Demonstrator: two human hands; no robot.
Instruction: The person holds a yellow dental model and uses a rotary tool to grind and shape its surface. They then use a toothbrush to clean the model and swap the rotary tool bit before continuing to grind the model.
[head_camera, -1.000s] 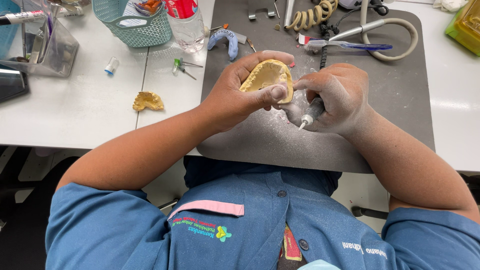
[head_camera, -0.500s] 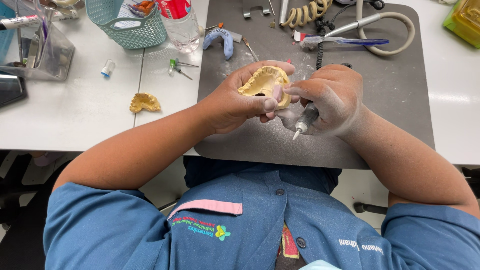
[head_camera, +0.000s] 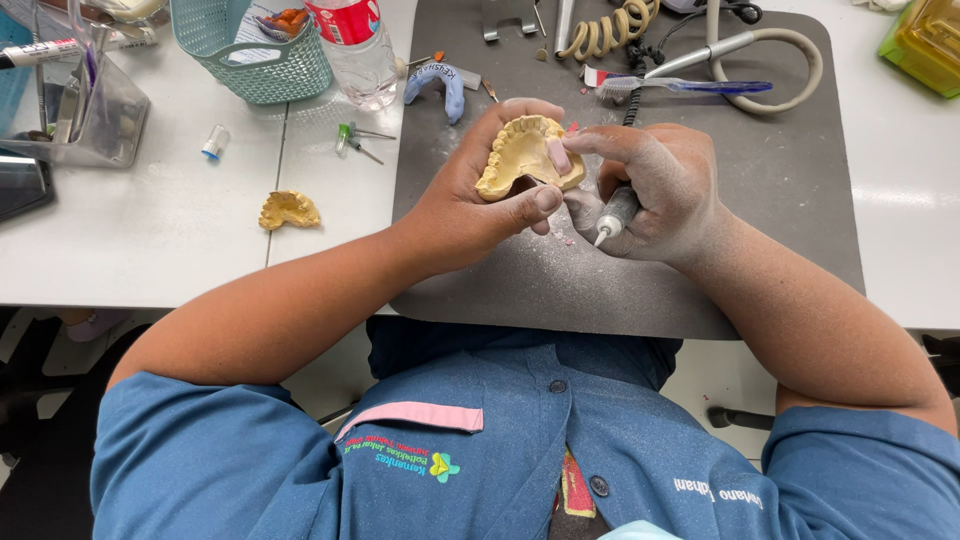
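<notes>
Left hand (head_camera: 470, 205): you cup the yellow horseshoe-shaped plaster dental cast (head_camera: 525, 155), fingers wrapped under it, thumb pressed on its near edge. Firm hold.
Right hand (head_camera: 655, 190): closed round a slim grey handpiece tool (head_camera: 615, 212), its white tip poking out below your fist, towards you. Forefinger reaches over onto the cast's inner arch.
Cast position: lifted above the dark grey work mat (head_camera: 780, 200), between both hands and touching both.
Pink bit: a small pink piece (head_camera: 557, 155) sits on the cast right under your forefinger; what it is, can't tell.
Beyond the grip: blue curved tray (head_camera: 440, 85), clear-handled toothbrush (head_camera: 680, 88), coiled beige cord (head_camera: 605, 25).
Left of the grip: second yellow cast (head_camera: 288, 210) on the white table (head_camera: 150, 230), well apart from your hands.
Doing it well: keep your thumb bracing the cast, press lightly with the forefinger, keep the tool tip away from the plaster teeth; they probably chip easily.
</notes>
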